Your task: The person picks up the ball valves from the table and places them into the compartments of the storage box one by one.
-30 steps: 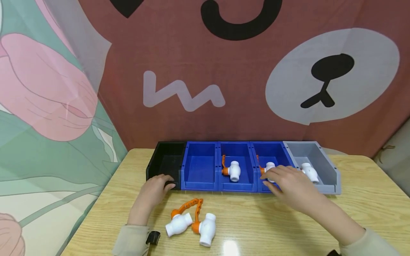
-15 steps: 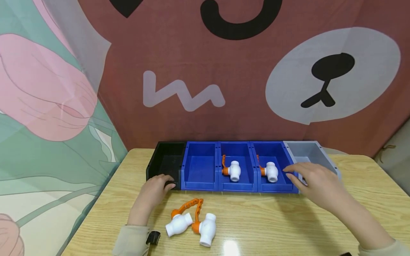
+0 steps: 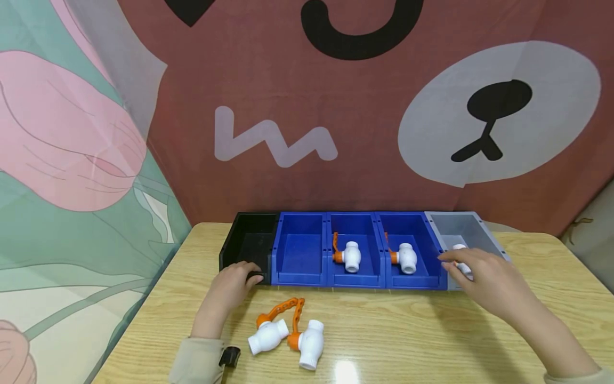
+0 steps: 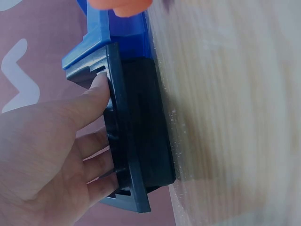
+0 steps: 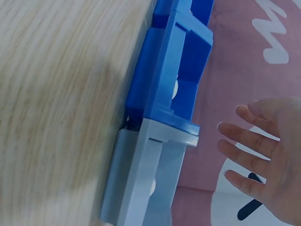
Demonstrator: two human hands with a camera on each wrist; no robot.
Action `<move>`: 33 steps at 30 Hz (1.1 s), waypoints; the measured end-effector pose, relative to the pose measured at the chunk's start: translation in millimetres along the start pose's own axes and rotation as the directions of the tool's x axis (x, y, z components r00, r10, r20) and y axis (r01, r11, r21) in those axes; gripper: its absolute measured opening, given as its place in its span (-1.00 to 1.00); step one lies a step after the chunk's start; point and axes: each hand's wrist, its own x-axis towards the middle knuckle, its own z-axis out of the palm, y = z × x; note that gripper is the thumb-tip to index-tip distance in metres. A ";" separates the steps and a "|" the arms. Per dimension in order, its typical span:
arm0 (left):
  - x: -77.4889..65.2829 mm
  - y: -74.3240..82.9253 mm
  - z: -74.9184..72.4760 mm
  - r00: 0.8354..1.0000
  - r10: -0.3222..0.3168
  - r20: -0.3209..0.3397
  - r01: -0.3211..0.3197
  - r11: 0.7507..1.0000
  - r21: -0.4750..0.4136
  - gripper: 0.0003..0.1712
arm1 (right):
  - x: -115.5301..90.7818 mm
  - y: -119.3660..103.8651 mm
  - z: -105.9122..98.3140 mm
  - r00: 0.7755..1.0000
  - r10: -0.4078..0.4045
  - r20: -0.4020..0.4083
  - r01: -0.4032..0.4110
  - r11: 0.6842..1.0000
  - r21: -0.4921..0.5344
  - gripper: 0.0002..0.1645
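My left hand grips the front wall of the black bin, thumb on its rim and fingers reaching inside in the left wrist view. My right hand hovers in front of the grey bin with loosely bent fingers and nothing in them. Behind those fingers a white ball valve in the grey bin is partly hidden. Another white ball valve with an orange handle lies in the rightmost blue bin, and a similar valve is in the middle blue bin.
On the wooden table, two orange-handled ball valves lie in front of the bins, a tilted left one and a right one. The leftmost blue bin adjoins the black one. A printed cloth hangs behind the row.
My right hand has moved right, from over the valve in the rightmost blue bin to the grey bin; that valve is now uncovered. My left hand has stayed on the black bin.
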 end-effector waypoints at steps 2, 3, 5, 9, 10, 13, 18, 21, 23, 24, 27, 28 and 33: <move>-0.2 -0.2 0.1 1.000 -0.001 0.002 0.001 1.000 -0.001 -0.80 | -0.5 3.3 0.5 0.999 0.032 0.033 -0.032 0.999 0.012 -0.77; -0.3 -0.3 0.1 1.000 -0.001 0.003 0.001 1.000 0.000 -0.80 | -0.7 5.2 0.7 0.998 0.047 0.050 -0.048 0.999 0.017 -0.76; -0.1 -0.1 0.0 1.000 -0.002 0.007 0.002 1.000 0.000 -0.80 | -1.9 8.8 0.1 0.993 0.082 0.082 -0.084 0.996 0.024 -0.74; -0.3 0.5 -0.6 1.000 -0.010 0.010 0.010 1.000 0.000 -0.80 | -3.8 17.7 -0.2 0.986 0.122 0.112 -0.126 0.991 0.032 -0.70; -0.4 0.7 -0.7 1.000 -0.012 0.011 0.012 1.000 0.001 -0.80 | -4.5 20.1 0.0 0.985 0.128 0.113 -0.132 0.991 0.033 -0.70; -0.2 1.1 -0.7 1.000 -0.013 0.011 0.013 1.000 0.003 -0.80 | -6.8 26.9 1.6 0.983 0.143 0.116 -0.148 0.988 0.038 -0.71; -0.1 0.9 -0.3 1.000 -0.012 0.014 0.012 1.000 0.003 -0.80 | -9.0 36.5 6.1 0.960 0.194 0.201 -0.209 0.976 0.055 -0.64; -0.7 0.3 -0.1 1.000 -0.016 0.015 0.016 1.000 0.003 -0.80 | -9.0 40.9 9.8 0.944 0.213 0.251 -0.237 0.969 0.065 -0.63; -0.9 0.3 -0.1 1.000 -0.017 0.017 0.017 1.000 0.005 -0.80 | -9.2 43.9 12.4 0.936 0.217 0.275 -0.244 0.967 0.067 -0.65; -0.9 0.2 -0.1 1.000 -0.018 0.018 0.018 1.000 0.005 -0.80 | -9.1 45.3 13.6 0.933 0.219 0.286 -0.248 0.966 0.070 -0.66; -0.8 0.8 -0.4 1.000 -0.020 0.024 0.020 1.000 0.009 -0.79 | -9.3 48.9 17.7 0.925 0.218 0.311 -0.251 0.965 0.070 -0.71; -0.7 1.1 -0.7 0.999 -0.020 0.026 0.020 1.000 0.011 -0.79 | -9.3 49.9 18.9 0.923 0.218 0.318 -0.252 0.965 0.071 -0.73; -0.3 1.8 -1.2 0.999 -0.028 0.031 0.027 1.000 0.010 -0.79 | -8.6 54.1 24.0 0.922 0.214 0.322 -0.247 0.967 0.064 -0.82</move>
